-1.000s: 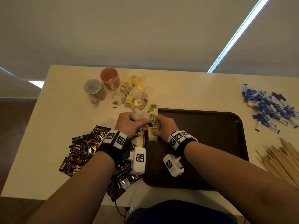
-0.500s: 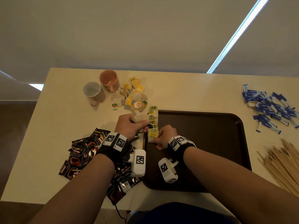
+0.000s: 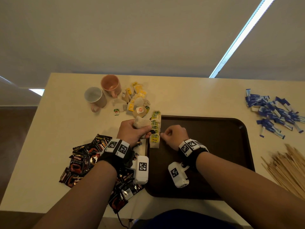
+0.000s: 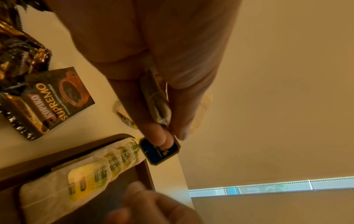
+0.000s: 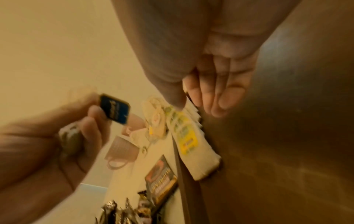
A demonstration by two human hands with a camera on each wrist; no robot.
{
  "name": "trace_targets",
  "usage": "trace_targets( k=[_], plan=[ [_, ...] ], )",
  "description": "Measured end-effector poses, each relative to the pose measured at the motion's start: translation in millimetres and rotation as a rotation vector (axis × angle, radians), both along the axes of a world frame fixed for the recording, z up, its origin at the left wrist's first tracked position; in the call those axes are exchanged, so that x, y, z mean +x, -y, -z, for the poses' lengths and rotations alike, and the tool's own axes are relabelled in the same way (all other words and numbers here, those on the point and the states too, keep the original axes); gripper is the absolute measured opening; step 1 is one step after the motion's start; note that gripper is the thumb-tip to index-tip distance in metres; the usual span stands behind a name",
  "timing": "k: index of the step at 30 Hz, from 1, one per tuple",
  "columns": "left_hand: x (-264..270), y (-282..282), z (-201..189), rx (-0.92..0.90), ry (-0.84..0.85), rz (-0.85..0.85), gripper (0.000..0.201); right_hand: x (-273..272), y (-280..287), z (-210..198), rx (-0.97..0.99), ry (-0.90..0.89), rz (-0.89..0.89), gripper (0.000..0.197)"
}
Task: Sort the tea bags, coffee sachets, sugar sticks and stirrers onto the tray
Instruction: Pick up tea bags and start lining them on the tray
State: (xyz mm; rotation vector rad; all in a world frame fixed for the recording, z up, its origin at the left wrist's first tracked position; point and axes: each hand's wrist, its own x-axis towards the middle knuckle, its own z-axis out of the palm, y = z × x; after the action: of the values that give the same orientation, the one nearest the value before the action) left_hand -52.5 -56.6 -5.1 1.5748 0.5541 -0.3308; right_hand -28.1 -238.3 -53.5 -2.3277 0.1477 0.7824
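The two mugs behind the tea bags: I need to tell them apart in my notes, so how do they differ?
The pink mug is salmon-coloured inside and out; the pale mug has a whitish inside. The pink mug stands farther back, touching the loose tea bag pile; the pale mug sits nearer and to the left, clear of it. Both stand upright on the table, off the tray.

two mugs [image 3: 102,95], one tray [image 3: 214,129], two hands [image 3: 132,132].

Cream counter [image 3: 66,129], rounded far-left corner. Plain beige roller blind [image 3: 132,38] behind far edge; bright daylight strip [image 3: 239,37] along its right side. Dark brown floor [image 3: 14,129] at left.
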Motion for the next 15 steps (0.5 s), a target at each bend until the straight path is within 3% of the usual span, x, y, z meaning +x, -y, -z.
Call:
trace_targets(
  k=[4, 8, 15],
  plan=[
    [1, 4, 3, -0.027, -0.006, 0.008, 0.019, 10, 2, -23, 0.224, 0.213, 0.051, 0.022],
    [3, 9, 3, -0.079, -0.004, -0.011, 0.022, 12, -2, -41, 0.497, 0.122, -0.002, 0.020],
    [4, 10, 11, -0.030, -0.019, 0.017, 0.022, 9, 4, -38, 0.460, 0.056, 0.016, 0.024]
  ],
)
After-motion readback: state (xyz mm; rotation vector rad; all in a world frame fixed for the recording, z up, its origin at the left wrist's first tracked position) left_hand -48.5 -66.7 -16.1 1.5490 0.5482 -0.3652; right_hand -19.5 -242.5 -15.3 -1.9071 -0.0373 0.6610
